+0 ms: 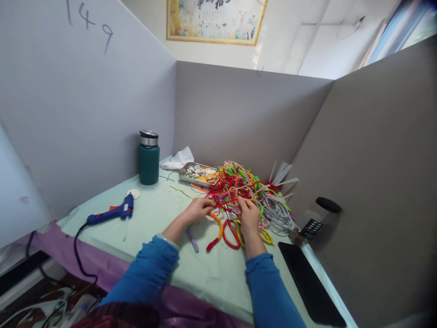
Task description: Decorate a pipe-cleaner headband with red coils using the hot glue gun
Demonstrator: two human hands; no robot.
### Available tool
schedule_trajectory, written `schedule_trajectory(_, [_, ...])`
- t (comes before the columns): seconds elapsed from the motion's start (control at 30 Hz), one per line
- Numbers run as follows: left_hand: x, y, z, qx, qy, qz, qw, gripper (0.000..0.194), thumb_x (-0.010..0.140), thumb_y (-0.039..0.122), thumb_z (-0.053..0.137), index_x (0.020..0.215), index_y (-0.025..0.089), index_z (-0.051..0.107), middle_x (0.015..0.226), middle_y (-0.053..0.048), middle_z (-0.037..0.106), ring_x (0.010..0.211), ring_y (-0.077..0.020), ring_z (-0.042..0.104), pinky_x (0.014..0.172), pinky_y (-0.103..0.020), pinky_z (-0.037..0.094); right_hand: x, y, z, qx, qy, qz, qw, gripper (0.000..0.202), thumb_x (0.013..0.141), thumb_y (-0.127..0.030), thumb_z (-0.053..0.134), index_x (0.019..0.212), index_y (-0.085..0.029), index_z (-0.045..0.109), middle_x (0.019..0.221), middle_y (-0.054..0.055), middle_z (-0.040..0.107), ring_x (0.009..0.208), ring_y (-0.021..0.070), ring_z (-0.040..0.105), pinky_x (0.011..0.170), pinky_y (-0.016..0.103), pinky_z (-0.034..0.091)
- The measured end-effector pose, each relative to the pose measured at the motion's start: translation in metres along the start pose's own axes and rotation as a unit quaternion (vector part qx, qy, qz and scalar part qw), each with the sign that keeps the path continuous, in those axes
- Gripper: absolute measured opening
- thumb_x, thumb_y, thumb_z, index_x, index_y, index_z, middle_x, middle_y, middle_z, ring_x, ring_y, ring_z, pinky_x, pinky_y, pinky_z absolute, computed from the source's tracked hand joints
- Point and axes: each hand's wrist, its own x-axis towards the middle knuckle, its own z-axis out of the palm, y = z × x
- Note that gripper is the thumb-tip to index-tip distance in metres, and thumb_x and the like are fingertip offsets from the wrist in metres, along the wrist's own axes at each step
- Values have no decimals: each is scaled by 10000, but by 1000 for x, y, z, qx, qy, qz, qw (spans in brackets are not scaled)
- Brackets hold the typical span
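Behind the pale-green-covered worktop [211,273], a gold-framed picture [215,27] is cut off at the top edge. At centre, the left hand [199,210] and right hand [249,215] pinch, fingers nearly closed, a thin red fuzzy stem [225,202]; its ends are lost against a tangled multicoloured heap [239,175].

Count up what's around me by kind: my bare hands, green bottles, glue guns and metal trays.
Hands: 2 (left hand, right hand)
Green bottle: 1
Glue gun: 1
Metal tray: 1
Total: 5
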Motion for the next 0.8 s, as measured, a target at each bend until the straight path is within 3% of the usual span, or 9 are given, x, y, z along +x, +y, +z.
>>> schedule_trajectory(0.13, [2, 1, -2, 86, 120, 2, 989, 222, 764, 184, 504, 839, 173, 712, 735, -39, 682, 672, -141, 576, 645, -231, 391, -4, -5, 5, 25, -32, 14, 999, 255, 672, -399, 663, 667, -146, 626, 521, -26, 570, 408, 69, 352, 402, 216, 246])
schedule_trajectory(0.33, [4, -3, -6, -90, 193, -41, 976, 228, 743, 313, 570, 846, 153, 696, 683, -20, 656, 617, -130, 558, 574, -224, 403, -6, -6, 8, 70, -71, 40, 994, 226, 672, -391, 669, 699, -174, 612, 550, -38, 573, 395, 62, 374, 384, 205, 251])
schedule_trajectory(0.53, [7, -2, -11, -382, 188, -84, 901, 328, 642, 358, 690, 855, 115, 633, 655, -19, 638, 457, -74, 475, 471, -219, 396, -5, -3, 8, 136, -82, 86, 984, 227, 642, -375, 698, 697, -178, 602, 593, -26, 599, 398, 54, 385, 361, 196, 251])
schedule_trajectory(0.67, [6, 0, -14, -429, 171, -83, 883, 385, 633, 328, 716, 918, 96, 599, 686, -42, 663, 458, -67, 494, 485, -222, 427, -4, -5, 5, 149, -69, 80, 983, 203, 643, -337, 706, 662, -165, 600, 571, -32, 587, 397, 37, 386, 362, 174, 268])
schedule_trajectory(0.8, [3, 5, -15, -450, 139, -67, 879, 371, 652, 303, 713, 934, 109, 569, 502, 24, 570, 546, -127, 582, 458, -197, 407, -2, -6, 0, 194, -56, 108, 974, 206, 613, -288, 735, 623, -163, 571, 536, -42, 564, 398, 30, 386, 357, 158, 283])
